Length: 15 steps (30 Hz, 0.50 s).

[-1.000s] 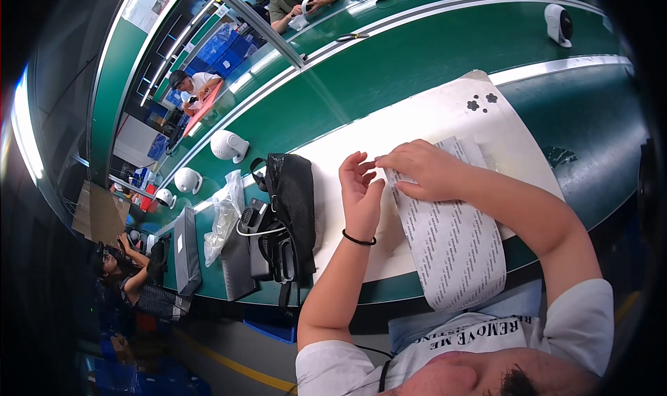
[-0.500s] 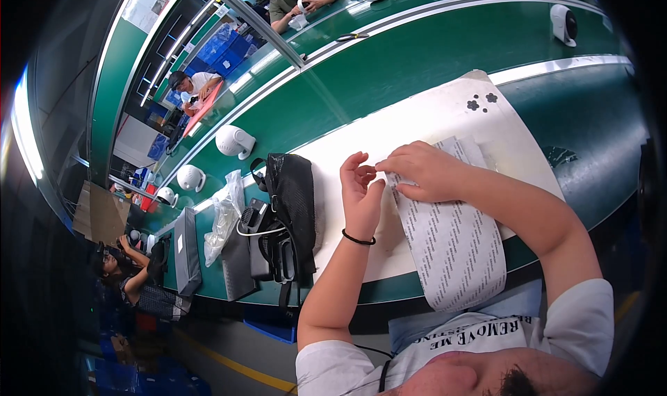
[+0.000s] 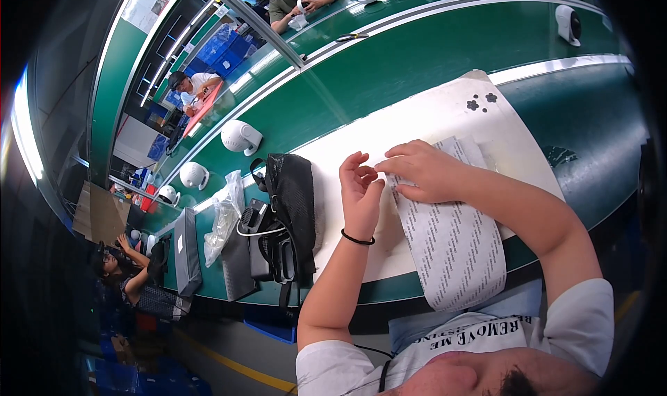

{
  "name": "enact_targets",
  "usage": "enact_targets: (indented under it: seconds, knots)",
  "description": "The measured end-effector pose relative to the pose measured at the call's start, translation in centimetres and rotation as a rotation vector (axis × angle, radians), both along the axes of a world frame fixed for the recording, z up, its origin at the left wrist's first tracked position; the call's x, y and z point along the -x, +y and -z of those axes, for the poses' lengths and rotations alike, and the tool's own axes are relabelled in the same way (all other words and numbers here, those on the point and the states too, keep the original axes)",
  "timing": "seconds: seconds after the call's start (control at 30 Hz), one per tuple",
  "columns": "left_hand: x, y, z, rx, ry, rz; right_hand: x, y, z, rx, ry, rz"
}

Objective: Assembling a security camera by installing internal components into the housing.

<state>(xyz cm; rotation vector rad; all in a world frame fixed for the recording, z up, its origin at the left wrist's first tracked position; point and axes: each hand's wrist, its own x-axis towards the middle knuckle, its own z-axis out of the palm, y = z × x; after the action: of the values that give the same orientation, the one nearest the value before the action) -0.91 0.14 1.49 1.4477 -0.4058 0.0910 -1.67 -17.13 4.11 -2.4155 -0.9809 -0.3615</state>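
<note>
A long strip of white paper [image 3: 455, 257] with slanted rows of grey print lies across a white mat [image 3: 445, 108], its near end hanging over the table edge. My right hand [image 3: 425, 172] rests on the far part of this strip, fingers stretched left and thumb apart. Just left of the strip, my left hand [image 3: 361, 194] is raised over the mat, palm turned inward and fingers loosely curled and apart. The right fingertips come close to the left fingers and thumb; whether they touch I cannot tell. No object shows in either hand.
Left of the mat are a black mesh bag [image 3: 292, 208], a clear plastic bag [image 3: 224, 215] and a grey box [image 3: 186, 250]. White rounded cameras [image 3: 241, 137] stand on the green belt [image 3: 389, 83], another white camera [image 3: 568, 25] at far right. Co-workers sit beyond and at left.
The white cameras on the green belt have shifted slightly to the right. My hands and the paper strip have hardly moved.
</note>
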Motion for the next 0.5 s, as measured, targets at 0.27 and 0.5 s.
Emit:
enact_targets:
  seconds: [0.27, 0.5]
  knots:
    - [-0.1, 0.1, 0.0, -0.012, -0.015, -0.007, 0.3, 0.1, -0.5, 0.044, 0.004, 0.047]
    - [0.8, -0.8, 0.0, -0.006, -0.026, 0.116, -0.7, 0.0, 0.7, -0.006, -0.031, 0.032]
